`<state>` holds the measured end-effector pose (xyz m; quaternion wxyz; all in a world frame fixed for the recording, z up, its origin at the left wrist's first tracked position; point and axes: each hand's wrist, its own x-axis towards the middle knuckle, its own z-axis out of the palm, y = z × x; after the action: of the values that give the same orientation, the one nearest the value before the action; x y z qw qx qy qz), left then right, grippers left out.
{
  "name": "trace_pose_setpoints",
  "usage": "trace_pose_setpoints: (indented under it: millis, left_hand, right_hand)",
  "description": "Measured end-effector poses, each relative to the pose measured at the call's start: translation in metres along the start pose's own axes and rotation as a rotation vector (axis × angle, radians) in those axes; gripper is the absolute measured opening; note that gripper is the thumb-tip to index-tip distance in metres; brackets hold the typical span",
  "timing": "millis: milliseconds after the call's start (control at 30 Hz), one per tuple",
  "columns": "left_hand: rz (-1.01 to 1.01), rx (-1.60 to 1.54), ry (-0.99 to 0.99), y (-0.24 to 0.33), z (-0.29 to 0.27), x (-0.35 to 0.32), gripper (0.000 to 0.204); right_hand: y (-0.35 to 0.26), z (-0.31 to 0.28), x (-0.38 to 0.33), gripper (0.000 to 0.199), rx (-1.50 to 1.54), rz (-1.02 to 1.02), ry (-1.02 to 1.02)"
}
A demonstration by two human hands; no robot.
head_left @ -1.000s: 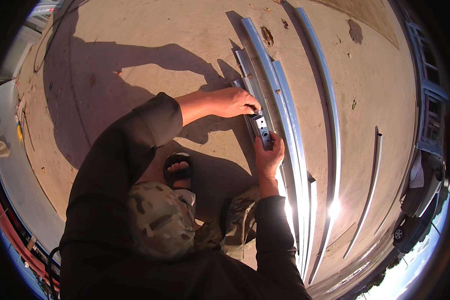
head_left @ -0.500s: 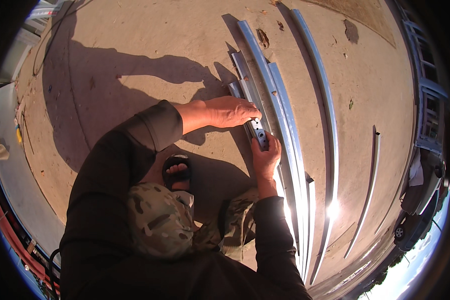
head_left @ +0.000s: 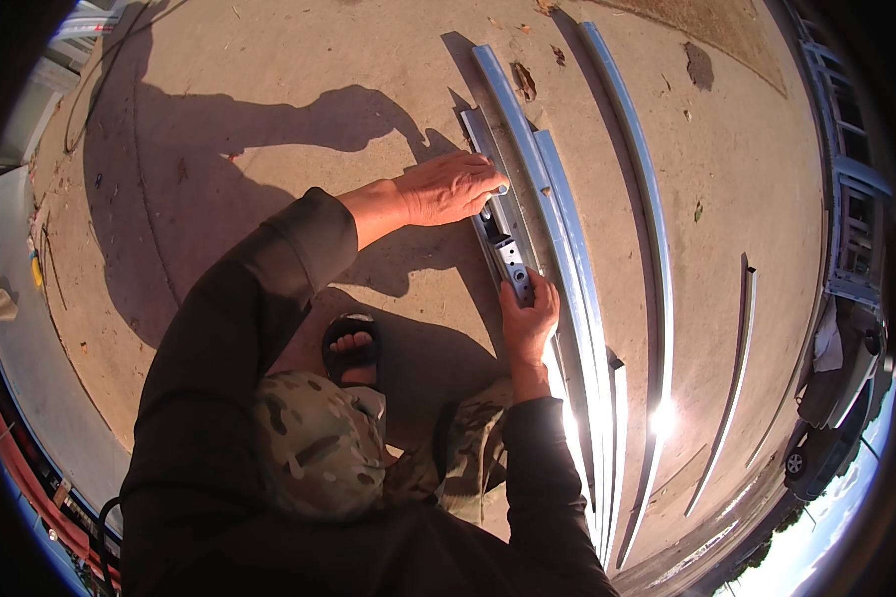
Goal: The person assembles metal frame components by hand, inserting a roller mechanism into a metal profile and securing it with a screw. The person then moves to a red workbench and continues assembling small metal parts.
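Note:
My right hand is closed on a short silver metal bracket with round holes, held over the nearest metal rails. Farther along the same rails is my left hand, its fingers pinched together. A small shiny metal piece shows at its fingertips; its exact kind is unclear. A gap separates the two hands, and a dark part shows at the bracket's far end. Beneath them, a silver channel rail lies on the concrete, partly covered by my left hand.
Long metal rails run side by side to the right, with another long rail beyond them. A shorter bar lies farther right. My sandalled foot stands left of the rails. A metal rack stands at the far right.
My left hand has left the bracket's far end and moved away along the rails, a small shiny piece now showing at its fingertips. My right hand keeps holding the bracket almost in place.

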<state>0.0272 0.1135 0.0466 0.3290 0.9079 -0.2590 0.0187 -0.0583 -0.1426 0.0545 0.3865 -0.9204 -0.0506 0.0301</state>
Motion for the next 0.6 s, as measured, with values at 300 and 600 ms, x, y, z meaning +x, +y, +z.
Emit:
trace_pose_setpoints:
  millis: [300,600]
  left_hand:
    - [0.024,0.03,0.11,-0.008,-0.003,-0.005,0.024]
    - [-0.285,0.083,0.307,-0.06,-0.043,-0.016,0.02]
  right_hand:
    - [-0.001,0.0,0.0,0.034,0.002,-0.012,0.018]
    - [-0.001,-0.002,0.001,0.034,-0.004,-0.024,0.004]
